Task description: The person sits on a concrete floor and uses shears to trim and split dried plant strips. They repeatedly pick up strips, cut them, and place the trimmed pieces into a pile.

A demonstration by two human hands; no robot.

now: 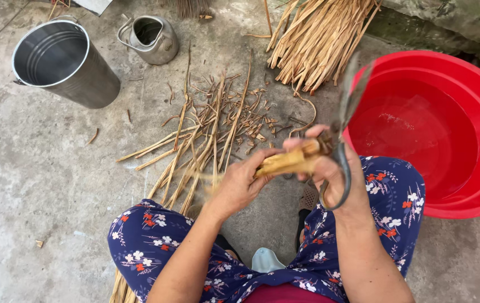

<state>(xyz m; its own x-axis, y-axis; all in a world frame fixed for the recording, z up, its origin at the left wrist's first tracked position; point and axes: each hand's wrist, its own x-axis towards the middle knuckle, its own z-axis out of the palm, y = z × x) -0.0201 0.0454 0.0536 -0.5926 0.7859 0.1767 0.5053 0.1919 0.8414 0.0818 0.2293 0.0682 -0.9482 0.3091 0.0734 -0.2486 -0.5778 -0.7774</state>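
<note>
Tan bundle of strips (290, 161) held between both hands above the knees: left hand (239, 185) fingers closed on its near end, right hand (330, 168) fingers wrapped around its far end together with metal shears (344, 129). Beyond the fingers, loose strips (206, 140) on the concrete floor (38, 168); red basin (447, 129) beside the right fingers.

A steel bucket (63, 62) and a metal kettle (151, 38) stand on the concrete floor (32, 179); a red basin (439, 129) holds water.
</note>
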